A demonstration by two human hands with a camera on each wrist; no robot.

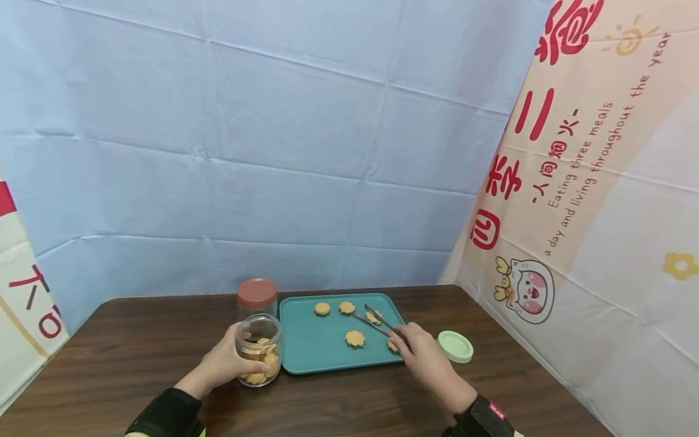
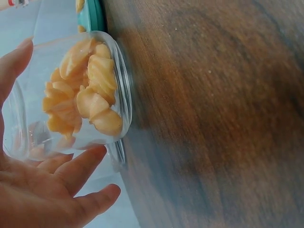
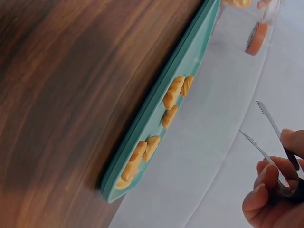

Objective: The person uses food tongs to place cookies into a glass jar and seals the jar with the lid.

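Observation:
My left hand (image 1: 221,360) holds an open clear jar (image 1: 259,349) round its side, thumb at the front. Swirled golden cookies (image 2: 97,88) fill its lower part, and it stands upright on the table. In my right hand (image 1: 426,359) is a pair of metal tongs (image 1: 377,323), their serrated tips apart with nothing between them. The tongs are above a teal tray (image 1: 311,349). Several cookies lie spread over the tray, among them one near the middle (image 1: 355,338) and one at the back left (image 1: 322,309). My right hand partly covers a cookie near the tray's right edge.
Behind the open jar stands a second clear jar with a reddish-brown lid (image 1: 257,294). A pale green lid (image 1: 455,346) lies right of the tray. The dark wooden table (image 1: 136,346) is backed by a blue cloth (image 1: 273,152), with a printed cloth (image 1: 590,243) on the right.

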